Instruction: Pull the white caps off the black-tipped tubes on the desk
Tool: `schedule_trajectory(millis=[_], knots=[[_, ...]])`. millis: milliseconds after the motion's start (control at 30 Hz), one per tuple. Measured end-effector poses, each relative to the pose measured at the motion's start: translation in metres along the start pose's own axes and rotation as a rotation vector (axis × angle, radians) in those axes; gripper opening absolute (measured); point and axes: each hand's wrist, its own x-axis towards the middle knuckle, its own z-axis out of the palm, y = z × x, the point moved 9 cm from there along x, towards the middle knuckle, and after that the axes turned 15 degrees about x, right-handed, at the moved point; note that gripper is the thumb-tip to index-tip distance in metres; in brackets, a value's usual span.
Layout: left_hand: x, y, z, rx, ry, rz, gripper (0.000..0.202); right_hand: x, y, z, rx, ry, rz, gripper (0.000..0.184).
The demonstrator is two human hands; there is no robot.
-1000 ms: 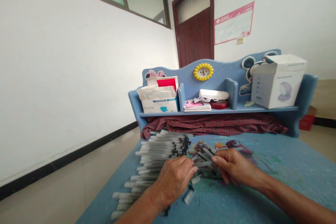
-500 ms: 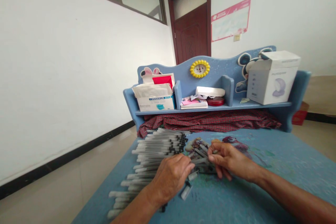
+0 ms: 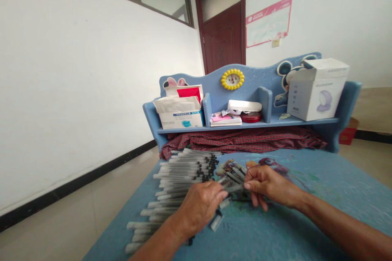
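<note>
Between my two hands lies a slim, translucent grey pen point(image 3: 235, 188). My left hand point(image 3: 203, 202) is closed, its thumb and fingers pinching the pen's left end. The right end is pinched by my right hand point(image 3: 266, 185), whose lower fingers hang loosely curled. A broad row of pens point(image 3: 177, 171) with frosted barrels and black tips lies left of and behind my left hand. Just beyond the held pen is a small heap of clear and dark pen caps point(image 3: 235, 174), partly hidden by my right hand. A loose clear cap point(image 3: 217, 222) lies in front of my left fingertips.
Everything lies on a blue painted table point(image 3: 294, 224). Along its back runs a red checked cloth point(image 3: 245, 142) under a blue shelf point(image 3: 183, 129). On the shelf are a mask box point(image 3: 180, 118), papers point(image 3: 226, 120), a red round tin point(image 3: 251, 118) and a white carton point(image 3: 317, 89).
My right hand has shifted slightly, its index finger now lower around the pen's end. My left hand stays almost in place, and the row of pens looks the same.
</note>
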Motion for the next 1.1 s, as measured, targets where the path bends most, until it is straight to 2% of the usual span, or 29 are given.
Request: schedule_trajectory(millis=[200, 333, 500, 633, 733, 800, 900, 1100], knots=[[-0.002, -0.006, 0.011, -0.365, -0.27, -0.166, 0.034, -0.001, -0.001, 0.002, 0.069, -0.027, 0.014, 0.041], [-0.005, -0.009, 0.016, -0.459, -0.352, -0.239, 0.037, -0.002, 0.0, 0.001, 0.113, -0.038, 0.031, 0.038], [-0.005, -0.013, 0.017, -0.459, -0.342, -0.25, 0.037, -0.002, -0.001, -0.009, 0.063, 0.02, -0.012, 0.025], [-0.002, -0.016, 0.019, -0.364, -0.332, -0.224, 0.035, 0.0, -0.001, -0.019, -0.05, 0.103, -0.023, 0.018], [-0.001, -0.016, 0.018, -0.264, -0.31, -0.185, 0.033, 0.001, -0.002, -0.024, -0.231, 0.162, -0.035, 0.01], [0.0, -0.015, 0.017, -0.194, -0.282, -0.153, 0.032, 0.001, -0.009, -0.026, -0.381, 0.205, -0.103, 0.005], [0.0, -0.014, 0.016, -0.102, -0.23, -0.117, 0.031, 0.001, -0.018, -0.028, -0.524, 0.262, -0.211, 0.008], [-0.001, -0.013, 0.016, -0.05, -0.207, -0.098, 0.029, -0.002, -0.03, -0.023, -0.57, 0.275, -0.3, 0.016]])
